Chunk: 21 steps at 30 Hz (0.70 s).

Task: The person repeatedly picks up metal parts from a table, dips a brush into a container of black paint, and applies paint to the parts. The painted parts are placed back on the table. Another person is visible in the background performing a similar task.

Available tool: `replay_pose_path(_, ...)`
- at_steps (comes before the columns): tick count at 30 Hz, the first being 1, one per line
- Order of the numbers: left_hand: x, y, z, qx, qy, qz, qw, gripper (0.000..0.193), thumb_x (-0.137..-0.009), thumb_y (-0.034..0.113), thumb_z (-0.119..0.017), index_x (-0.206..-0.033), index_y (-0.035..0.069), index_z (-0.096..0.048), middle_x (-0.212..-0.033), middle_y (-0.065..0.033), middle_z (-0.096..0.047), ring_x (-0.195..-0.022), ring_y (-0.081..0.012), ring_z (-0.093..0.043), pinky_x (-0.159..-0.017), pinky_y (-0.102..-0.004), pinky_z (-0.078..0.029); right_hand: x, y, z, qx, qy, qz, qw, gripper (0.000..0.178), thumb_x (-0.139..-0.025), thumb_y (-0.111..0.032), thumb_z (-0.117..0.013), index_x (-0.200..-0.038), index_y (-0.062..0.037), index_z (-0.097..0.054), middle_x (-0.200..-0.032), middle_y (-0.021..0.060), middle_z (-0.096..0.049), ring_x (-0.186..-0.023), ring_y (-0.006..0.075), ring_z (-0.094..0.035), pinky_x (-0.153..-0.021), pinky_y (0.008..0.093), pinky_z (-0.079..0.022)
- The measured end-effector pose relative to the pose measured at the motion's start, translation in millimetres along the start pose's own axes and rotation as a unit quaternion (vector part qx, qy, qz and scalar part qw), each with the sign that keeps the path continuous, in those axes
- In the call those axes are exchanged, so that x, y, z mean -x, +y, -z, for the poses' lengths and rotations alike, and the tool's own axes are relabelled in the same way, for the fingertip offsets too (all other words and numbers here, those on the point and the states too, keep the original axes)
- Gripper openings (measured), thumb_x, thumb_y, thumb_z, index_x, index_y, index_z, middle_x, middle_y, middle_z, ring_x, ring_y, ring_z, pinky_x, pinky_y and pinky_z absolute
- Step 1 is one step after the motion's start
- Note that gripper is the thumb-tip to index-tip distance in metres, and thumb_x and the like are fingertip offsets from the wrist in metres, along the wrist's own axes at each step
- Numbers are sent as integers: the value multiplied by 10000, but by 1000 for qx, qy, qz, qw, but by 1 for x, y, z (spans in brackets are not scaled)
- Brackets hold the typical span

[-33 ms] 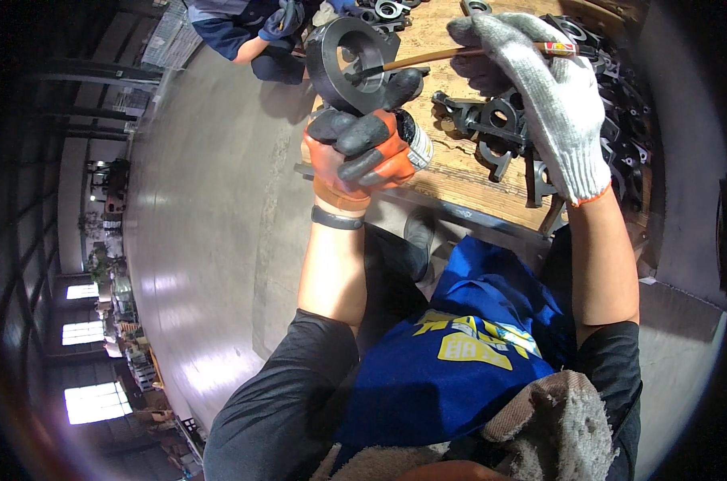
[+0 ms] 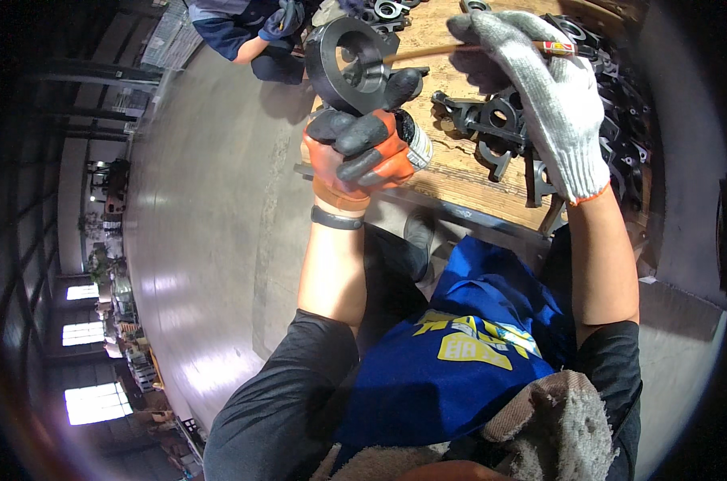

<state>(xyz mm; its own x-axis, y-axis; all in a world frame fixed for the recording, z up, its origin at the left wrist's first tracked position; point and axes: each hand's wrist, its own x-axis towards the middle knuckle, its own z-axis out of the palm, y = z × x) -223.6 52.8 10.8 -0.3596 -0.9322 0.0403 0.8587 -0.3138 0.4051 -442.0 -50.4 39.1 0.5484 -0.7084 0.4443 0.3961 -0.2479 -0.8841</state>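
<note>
My left hand (image 2: 355, 152), in an orange glove with black-coated fingers, grips a dark metal ring-shaped part (image 2: 325, 64). The same hand clasps a small white-labelled jar (image 2: 419, 147) with black stuff at its mouth. My right hand (image 2: 556, 104), in a white knit glove with grey-coated fingers, is closed on a thin paintbrush (image 2: 428, 53) with a wooden handle. The brush reaches left to the right side of the ring's opening. Its bristle end cannot be made out against the dark metal.
Several black metal parts (image 2: 500, 120) lie on the wooden tabletop (image 2: 452, 172), with more piled along its right side. Another person (image 2: 239, 32) in dark clothes and gloves is at the upper left. Grey floor (image 2: 211, 200) stretches to the left.
The dark brush tip, seen inside the ring's opening before, no longer shows. The visible handle now ends at the ring's right side. Both arms stay nearly still.
</note>
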Motion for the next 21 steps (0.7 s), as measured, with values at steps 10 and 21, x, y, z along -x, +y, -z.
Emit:
replay_pose_path(10, -4, -1, 0, 12, -40, 17, 999, 134, -787, 220, -538, -691, 129, -514, -483, 65, -466, -380, -63, -415, -405, -223, -287, 1, -8, 5, 9, -24, 0, 1000, 358, -986, -300, -543, -1172, -9, -636, -1031, 112, -702, -896, 151, -684, -767, 251, -546)
replay_pose_path(21, -1, 8, 7, 3, -12, -29, 1000, 357, -837, 263, -502, -1079, 10, -572, -591, -2, -529, -390, -136, -363, -450, -310, -275, 2, 6, 51, -133, 153, 21, 979, 346, -1006, -279, -501, -1209, -20, -610, -1064, 131, -689, -863, 171, -676, -740, 281, -542)
